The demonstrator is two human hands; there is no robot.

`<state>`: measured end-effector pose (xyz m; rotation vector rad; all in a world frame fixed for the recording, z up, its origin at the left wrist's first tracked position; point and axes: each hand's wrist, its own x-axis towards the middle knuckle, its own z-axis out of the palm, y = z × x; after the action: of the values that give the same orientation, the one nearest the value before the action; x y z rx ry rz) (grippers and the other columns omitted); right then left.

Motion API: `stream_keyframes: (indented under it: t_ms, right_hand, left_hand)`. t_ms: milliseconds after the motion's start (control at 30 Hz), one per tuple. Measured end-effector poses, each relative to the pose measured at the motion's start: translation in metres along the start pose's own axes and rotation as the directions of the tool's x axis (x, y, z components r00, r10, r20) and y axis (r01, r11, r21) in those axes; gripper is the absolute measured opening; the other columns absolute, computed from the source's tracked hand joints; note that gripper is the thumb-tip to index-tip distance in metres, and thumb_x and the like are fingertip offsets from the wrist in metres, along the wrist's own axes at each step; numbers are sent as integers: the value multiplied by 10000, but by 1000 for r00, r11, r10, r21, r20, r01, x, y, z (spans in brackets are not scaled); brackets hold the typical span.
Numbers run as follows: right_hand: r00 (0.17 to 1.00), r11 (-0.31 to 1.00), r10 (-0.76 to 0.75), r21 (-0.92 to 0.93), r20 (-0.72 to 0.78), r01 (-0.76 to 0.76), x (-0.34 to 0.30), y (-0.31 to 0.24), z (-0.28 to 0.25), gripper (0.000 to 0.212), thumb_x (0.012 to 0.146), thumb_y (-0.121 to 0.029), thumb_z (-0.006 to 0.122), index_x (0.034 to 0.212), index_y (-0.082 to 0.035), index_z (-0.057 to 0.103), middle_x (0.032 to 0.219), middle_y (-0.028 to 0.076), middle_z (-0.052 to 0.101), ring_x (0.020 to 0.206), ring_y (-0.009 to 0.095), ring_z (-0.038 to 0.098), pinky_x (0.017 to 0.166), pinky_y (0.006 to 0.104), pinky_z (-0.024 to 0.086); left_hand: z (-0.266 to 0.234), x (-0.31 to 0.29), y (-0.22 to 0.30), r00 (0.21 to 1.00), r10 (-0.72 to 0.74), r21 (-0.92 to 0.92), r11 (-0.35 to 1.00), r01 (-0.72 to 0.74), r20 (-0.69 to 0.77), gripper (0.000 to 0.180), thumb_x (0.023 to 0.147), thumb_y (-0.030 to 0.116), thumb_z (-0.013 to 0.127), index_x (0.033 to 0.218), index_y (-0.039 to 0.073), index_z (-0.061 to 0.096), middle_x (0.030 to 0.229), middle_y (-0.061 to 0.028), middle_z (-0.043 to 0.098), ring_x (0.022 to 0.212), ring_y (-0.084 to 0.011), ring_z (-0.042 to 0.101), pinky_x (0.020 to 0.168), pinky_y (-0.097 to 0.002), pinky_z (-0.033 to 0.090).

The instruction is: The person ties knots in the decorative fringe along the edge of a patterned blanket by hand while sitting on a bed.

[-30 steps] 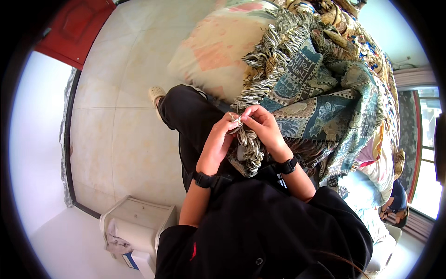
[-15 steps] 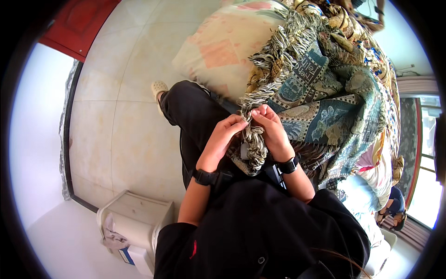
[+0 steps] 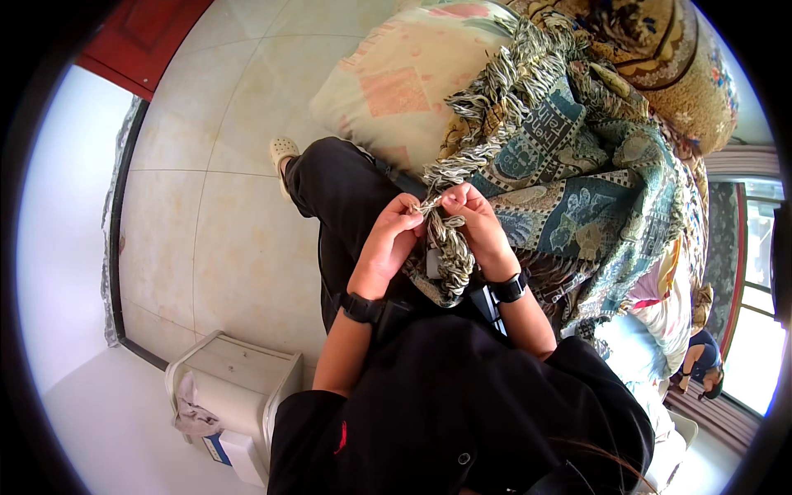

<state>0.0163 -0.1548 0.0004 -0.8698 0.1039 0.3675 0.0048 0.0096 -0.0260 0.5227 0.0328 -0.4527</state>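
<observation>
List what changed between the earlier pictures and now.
Since the first picture, the left hand and right hand have drawn slightly apart, with fringe strands between them. At upper right, the brown patterned cloth now bulges up, looking much larger. No visible letting go: both hands still pinch the fringe; the blue-green blanket lies much as before.

Blanket (image 3: 571, 213) extends ahead, to the right; fringe (image 3: 453, 261) lies between left hand (image 3: 389, 239) and right hand (image 3: 481, 227); cabinet (image 3: 241, 363) stands left.

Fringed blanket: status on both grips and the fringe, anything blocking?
Left grip, right grip: both pinching fringe strands. Fringed blanket: bunched and folded. No obstruction visible at the strands.
</observation>
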Motion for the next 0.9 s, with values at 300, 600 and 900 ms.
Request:
stream_keyframes:
  t_ms: [300,600,900]
  right_hand:
    - [993,891,-114,-444,-23,92,0,7,6,215,888,-50,606,1089,-42,529,1015,12,571,917,79,546,838,236,439]
    - [981,854,-175,-509,-81,110,-4,13,6,191,885,-19,592,1073,-17,558,962,-1,584,847,61,567,757,208,458]
    - [924,843,-342,-491,-171,221,-3,36,9,88,902,-42,581,987,-26,563,890,-35,571,754,11,515,653,158,416]
  left_hand:
    - [4,1,5,998,22,56,998,-19,-64,114,863,130,563,938,50,530,866,-20,555,764,-105,492,704,-227,387]
    - [11,-2,6,990,-65,64,995,74,-121,72,887,101,565,958,89,557,888,31,580,824,-56,527,731,-218,409]
    - [8,2,6,982,-117,184,972,144,-147,114,878,90,561,990,66,557,860,36,544,815,-46,520,748,-209,415]
